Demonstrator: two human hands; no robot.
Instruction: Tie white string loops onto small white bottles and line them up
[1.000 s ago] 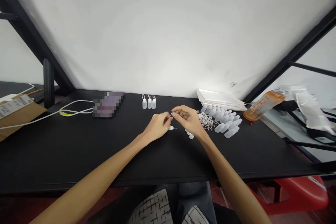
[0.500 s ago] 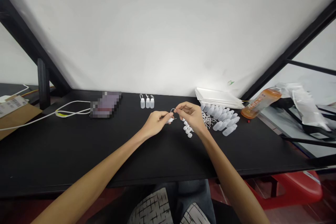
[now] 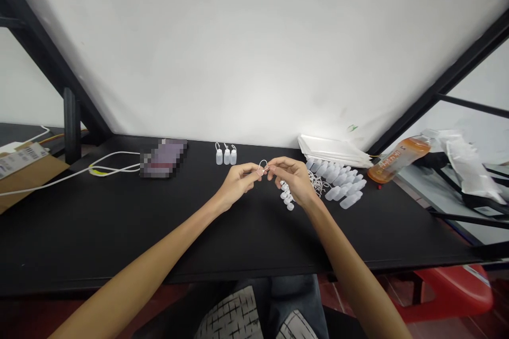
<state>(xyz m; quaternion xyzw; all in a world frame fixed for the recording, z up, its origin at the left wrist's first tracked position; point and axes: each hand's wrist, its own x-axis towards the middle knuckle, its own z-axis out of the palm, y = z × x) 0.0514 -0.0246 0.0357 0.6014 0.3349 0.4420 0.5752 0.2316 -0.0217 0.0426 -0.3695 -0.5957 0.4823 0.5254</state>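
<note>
Over the middle of the black table, my left hand (image 3: 237, 183) and my right hand (image 3: 294, 177) meet with their fingertips pinched. Between them is a thin white loop strap (image 3: 263, 162), its arc standing above the fingers. Both hands are closed on this strap; anything else inside the fingers is hidden. Just below my right hand lie several small white caps (image 3: 287, 199). A tangle of white straps (image 3: 318, 182) sits partly behind that hand. Several small translucent bottles (image 3: 345, 186) lie in rows to its right. Three small capped bottles with loops (image 3: 227, 156) stand upright beyond my left hand.
A purple phone-like item (image 3: 164, 159), partly blurred out, lies left beside a white cable (image 3: 115, 153). White sheets or bags (image 3: 334, 151) are stacked against the wall. An orange drink bottle (image 3: 400, 159) lies on the right. A red stool (image 3: 453, 291) is below the table.
My hands have drawn closer together, and the strap now forms a rounder loop between the fingertips. The white piece seen below my left fingers is now hidden. The view has shifted slightly.
</note>
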